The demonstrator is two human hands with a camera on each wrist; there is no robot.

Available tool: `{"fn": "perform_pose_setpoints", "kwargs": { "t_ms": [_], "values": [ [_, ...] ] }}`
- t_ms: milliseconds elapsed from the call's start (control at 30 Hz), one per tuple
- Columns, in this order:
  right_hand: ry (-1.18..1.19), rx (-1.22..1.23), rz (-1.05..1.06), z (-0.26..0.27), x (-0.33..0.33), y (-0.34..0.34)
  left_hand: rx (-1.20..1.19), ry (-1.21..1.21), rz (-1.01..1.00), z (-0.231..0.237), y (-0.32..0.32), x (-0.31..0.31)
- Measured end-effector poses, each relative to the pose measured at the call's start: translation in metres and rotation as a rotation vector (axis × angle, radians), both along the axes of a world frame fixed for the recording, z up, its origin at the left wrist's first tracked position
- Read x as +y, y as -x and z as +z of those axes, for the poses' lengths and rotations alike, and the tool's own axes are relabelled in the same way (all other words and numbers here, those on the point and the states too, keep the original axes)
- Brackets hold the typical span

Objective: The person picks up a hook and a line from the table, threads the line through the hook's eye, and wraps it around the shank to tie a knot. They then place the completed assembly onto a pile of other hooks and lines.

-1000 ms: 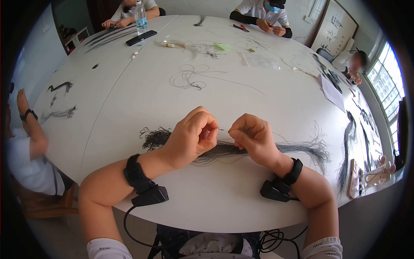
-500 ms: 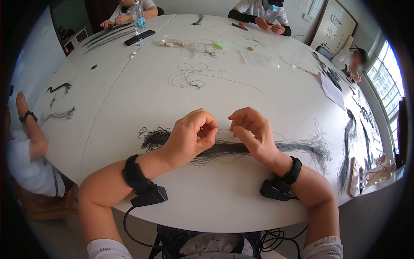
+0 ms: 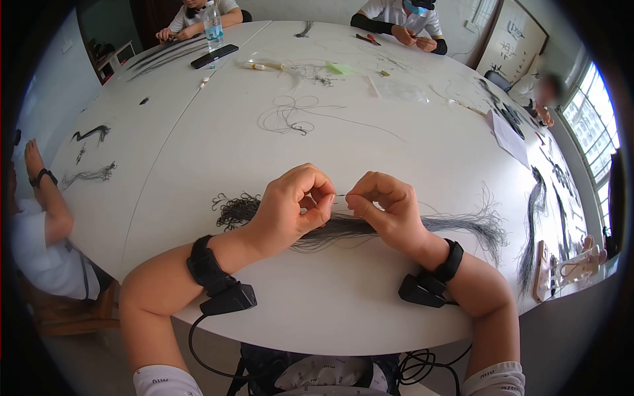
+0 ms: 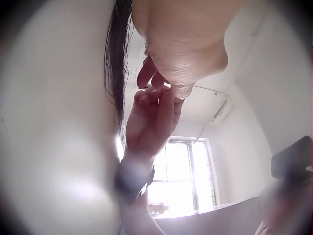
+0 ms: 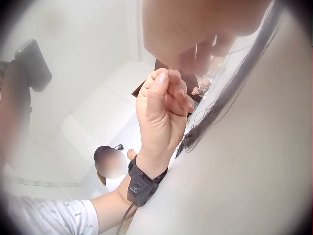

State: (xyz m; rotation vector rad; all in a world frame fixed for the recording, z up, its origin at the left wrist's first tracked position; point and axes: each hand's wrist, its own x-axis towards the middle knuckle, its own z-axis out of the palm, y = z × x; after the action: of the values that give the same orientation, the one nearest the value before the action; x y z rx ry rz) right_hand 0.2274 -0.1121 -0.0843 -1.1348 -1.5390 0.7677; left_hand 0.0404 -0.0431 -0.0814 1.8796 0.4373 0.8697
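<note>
My left hand [image 3: 294, 201] pinches a thin dark fishing line [image 3: 340, 195] between thumb and forefinger. Facing it, my right hand [image 3: 389, 206] has thumb and forefinger brought together on the other end of the short visible stretch. Only a small gap separates the two sets of fingertips; the rest of what they hold is hidden. Under both hands lies a long bundle of dark fishing lines [image 3: 350, 226], with a cluster of fishing hooks [image 3: 238, 211] at its left end and loose strands fanning out to the right. In the right wrist view, a thin strand rises from the left hand's fingertips [image 5: 162, 77].
A loose coil of line [image 3: 290, 119] lies farther up the white table [image 3: 218, 158]. Another dark bundle [image 3: 530, 231] and a phone stand [image 3: 574, 267] are at the right. A bottle [image 3: 212, 28] stands at the back; other people sit around the table.
My right thumb and forefinger were together, spread apart half a second ago, and have come back together at the line. The left hand has stayed nearly in place, still pinching.
</note>
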Motion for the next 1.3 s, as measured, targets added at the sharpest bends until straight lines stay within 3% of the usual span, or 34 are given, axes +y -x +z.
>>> {"fn": "perform_pose_setpoints", "kwargs": {
  "t_ms": [233,300,733,1100,1233,1300],
  "values": [
    [0.060,0.047,-0.067,0.006,-0.004,0.003,-0.110,0.156,-0.005,0.003,0.001,-0.001],
    [0.062,0.034,-0.023,0.007,-0.004,0.003,-0.012,-0.002,-0.042,0.005,-0.001,-0.001],
    [0.085,0.025,0.013,0.008,-0.007,0.002,0.087,-0.059,0.004,0.008,-0.003,-0.005],
    [0.268,0.391,0.109,0.007,-0.001,-0.003,0.046,0.167,-0.063,0.005,-0.003,-0.005],
    [0.322,0.429,0.170,0.005,0.000,-0.012,0.075,0.244,-0.093,0.006,-0.002,-0.007],
    [0.271,0.318,0.199,0.006,0.001,-0.017,0.056,0.258,-0.107,0.005,-0.001,-0.006]
  ]
}}
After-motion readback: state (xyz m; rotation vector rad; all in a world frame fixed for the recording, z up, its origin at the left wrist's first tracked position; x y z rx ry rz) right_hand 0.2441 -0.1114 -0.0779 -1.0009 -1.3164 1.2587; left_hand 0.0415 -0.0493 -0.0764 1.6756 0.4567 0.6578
